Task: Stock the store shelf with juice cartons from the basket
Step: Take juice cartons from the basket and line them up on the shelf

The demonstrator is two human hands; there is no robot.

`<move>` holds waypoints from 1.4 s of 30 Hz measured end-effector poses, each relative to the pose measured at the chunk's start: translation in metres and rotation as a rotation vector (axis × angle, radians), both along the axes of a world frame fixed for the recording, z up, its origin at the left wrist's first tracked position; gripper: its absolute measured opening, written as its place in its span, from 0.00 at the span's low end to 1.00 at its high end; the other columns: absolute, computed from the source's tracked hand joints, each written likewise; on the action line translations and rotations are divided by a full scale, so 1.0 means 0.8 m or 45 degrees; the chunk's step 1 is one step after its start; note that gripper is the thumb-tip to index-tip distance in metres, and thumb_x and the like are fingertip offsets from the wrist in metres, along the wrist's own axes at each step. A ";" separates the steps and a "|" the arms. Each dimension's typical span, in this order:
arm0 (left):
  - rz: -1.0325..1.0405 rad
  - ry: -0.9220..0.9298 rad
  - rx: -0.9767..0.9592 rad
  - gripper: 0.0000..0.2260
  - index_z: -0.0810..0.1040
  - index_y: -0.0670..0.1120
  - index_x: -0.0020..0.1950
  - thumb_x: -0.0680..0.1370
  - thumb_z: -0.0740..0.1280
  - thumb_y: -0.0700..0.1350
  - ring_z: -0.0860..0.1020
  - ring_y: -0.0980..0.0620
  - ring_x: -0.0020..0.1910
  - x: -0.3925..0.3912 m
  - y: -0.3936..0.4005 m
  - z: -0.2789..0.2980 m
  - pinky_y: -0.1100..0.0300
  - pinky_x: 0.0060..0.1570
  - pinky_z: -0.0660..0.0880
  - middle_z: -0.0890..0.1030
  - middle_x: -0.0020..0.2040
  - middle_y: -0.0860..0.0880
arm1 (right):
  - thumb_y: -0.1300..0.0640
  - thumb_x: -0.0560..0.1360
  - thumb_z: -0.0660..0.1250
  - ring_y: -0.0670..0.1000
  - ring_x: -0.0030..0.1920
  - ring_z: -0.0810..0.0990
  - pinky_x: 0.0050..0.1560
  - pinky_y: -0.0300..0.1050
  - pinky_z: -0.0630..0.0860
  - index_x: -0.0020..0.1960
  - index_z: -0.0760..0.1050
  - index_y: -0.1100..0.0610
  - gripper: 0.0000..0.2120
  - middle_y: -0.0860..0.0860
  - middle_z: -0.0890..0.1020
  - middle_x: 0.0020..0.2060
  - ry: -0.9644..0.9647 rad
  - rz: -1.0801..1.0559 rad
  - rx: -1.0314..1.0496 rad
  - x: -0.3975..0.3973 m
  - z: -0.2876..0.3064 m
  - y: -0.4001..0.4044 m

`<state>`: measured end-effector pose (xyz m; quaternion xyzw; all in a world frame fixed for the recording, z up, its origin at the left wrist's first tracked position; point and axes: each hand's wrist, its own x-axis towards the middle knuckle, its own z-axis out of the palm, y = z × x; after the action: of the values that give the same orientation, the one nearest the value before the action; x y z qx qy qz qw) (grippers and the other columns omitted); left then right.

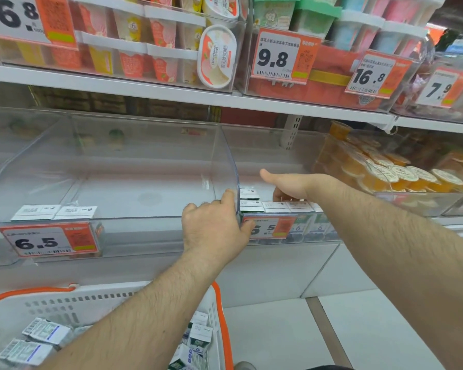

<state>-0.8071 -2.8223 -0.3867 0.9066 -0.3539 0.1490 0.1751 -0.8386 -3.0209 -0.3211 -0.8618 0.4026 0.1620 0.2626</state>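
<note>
Clear plastic bins (118, 161) line the white shelf (171, 94). I judge stocking partly done: a few cartons (275, 206) sit at the right bin's front, two in the left, several more in the basket (118, 297) below. My left hand (214, 225) pinches the divider's edge; my right hand (292, 186) rests flat on the cartons, fingers relaxed. Pale floor tiles beneath.

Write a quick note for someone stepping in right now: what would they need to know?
Left hand: grips the front edge of the clear divider.
Right hand: fingers down on the cartons in the right bin; grip unclear.
Done: a few cartons in the right bin, two in the left bin.
Left: more cartons wait in the basket below.
</note>
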 end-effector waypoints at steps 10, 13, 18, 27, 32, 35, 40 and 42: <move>-0.002 0.000 -0.025 0.24 0.67 0.52 0.64 0.76 0.59 0.66 0.79 0.48 0.53 0.000 0.000 -0.001 0.52 0.50 0.65 0.82 0.53 0.53 | 0.23 0.73 0.45 0.56 0.75 0.63 0.76 0.59 0.55 0.74 0.67 0.53 0.43 0.52 0.65 0.76 -0.058 -0.096 -0.082 -0.050 0.004 -0.035; 0.003 -0.015 -0.027 0.24 0.67 0.52 0.65 0.76 0.60 0.66 0.79 0.48 0.53 -0.001 -0.001 -0.002 0.52 0.50 0.65 0.82 0.53 0.53 | 0.22 0.72 0.45 0.54 0.73 0.65 0.75 0.59 0.56 0.72 0.70 0.52 0.44 0.50 0.68 0.73 -0.044 -0.101 -0.077 -0.063 0.000 -0.046; 0.006 -0.021 -0.014 0.25 0.67 0.52 0.65 0.76 0.59 0.66 0.79 0.48 0.53 -0.001 -0.001 -0.002 0.52 0.51 0.66 0.82 0.54 0.52 | 0.17 0.65 0.43 0.57 0.70 0.69 0.73 0.63 0.59 0.66 0.75 0.53 0.50 0.53 0.71 0.71 -0.066 -0.181 -0.135 -0.075 0.001 -0.069; 0.020 -0.028 -0.026 0.25 0.67 0.52 0.64 0.76 0.59 0.67 0.79 0.48 0.52 -0.001 -0.004 -0.006 0.52 0.49 0.65 0.82 0.52 0.53 | 0.24 0.74 0.45 0.56 0.79 0.50 0.77 0.58 0.45 0.80 0.55 0.51 0.44 0.50 0.51 0.80 -0.061 -0.316 -0.191 -0.096 -0.016 -0.096; 0.007 -0.036 -0.011 0.23 0.69 0.52 0.61 0.75 0.59 0.66 0.78 0.49 0.51 -0.002 -0.001 -0.002 0.51 0.51 0.65 0.81 0.52 0.53 | 0.26 0.76 0.44 0.57 0.78 0.55 0.77 0.58 0.45 0.78 0.60 0.52 0.41 0.53 0.59 0.79 0.028 -0.241 -0.345 -0.096 -0.009 -0.084; -0.092 0.037 -0.074 0.24 0.67 0.51 0.64 0.74 0.63 0.64 0.77 0.50 0.55 -0.004 0.007 0.004 0.52 0.57 0.63 0.79 0.56 0.53 | 0.36 0.80 0.42 0.58 0.58 0.78 0.71 0.59 0.60 0.50 0.80 0.53 0.32 0.55 0.83 0.51 -0.140 0.117 -0.990 -0.099 -0.006 -0.057; -0.276 0.059 -0.482 0.25 0.71 0.45 0.68 0.74 0.66 0.55 0.75 0.48 0.60 -0.004 0.049 0.003 0.51 0.68 0.56 0.77 0.59 0.48 | 0.50 0.73 0.54 0.57 0.27 0.69 0.39 0.49 0.64 0.27 0.61 0.54 0.17 0.49 0.65 0.23 -0.954 0.446 -1.489 -0.102 -0.016 0.008; -0.322 -0.122 -0.630 0.19 0.77 0.45 0.61 0.72 0.65 0.52 0.77 0.50 0.54 -0.001 0.080 -0.007 0.51 0.62 0.59 0.80 0.53 0.50 | 0.53 0.71 0.58 0.56 0.26 0.66 0.37 0.49 0.61 0.28 0.59 0.53 0.15 0.48 0.62 0.24 -1.199 0.655 -1.553 -0.097 -0.023 0.050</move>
<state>-0.8081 -2.7583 -0.3922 0.7769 -0.4249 0.2505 0.3913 -0.9163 -2.9811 -0.3392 -0.8965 0.0567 -0.4104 -0.1568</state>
